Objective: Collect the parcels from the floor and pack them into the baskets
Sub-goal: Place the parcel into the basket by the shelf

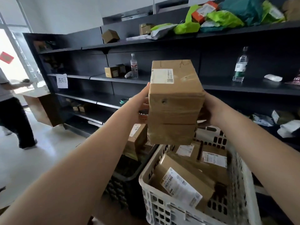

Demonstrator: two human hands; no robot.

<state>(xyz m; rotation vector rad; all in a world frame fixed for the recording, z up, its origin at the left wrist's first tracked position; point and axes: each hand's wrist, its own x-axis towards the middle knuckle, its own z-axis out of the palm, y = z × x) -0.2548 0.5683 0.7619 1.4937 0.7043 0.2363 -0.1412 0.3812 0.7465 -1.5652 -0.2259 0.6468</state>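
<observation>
1. The left hand (140, 101) presses against the left side of a tall cardboard parcel (175, 101); the thumb lies along the box edge, and the fingers curl round the far side.
2. The right hand (209, 109) grips the right side of the same parcel, fingers wrapped behind it.
3. The parcel is held upright in the air, above and just behind the far rim of the white plastic basket (164, 207). A white shipping label (162, 76) sits on its upper face.
4. The white basket contains several labelled cardboard parcels (183, 184).
5. A dark basket (123, 184) stands just left of the white one, with a further box (137, 135) in it.
6. Dark shelving (227, 88) stands behind, carrying small boxes, two water bottles (134, 66) and green mailer bags (224, 18).
7. Another person (11, 114) stands at the far left.
</observation>
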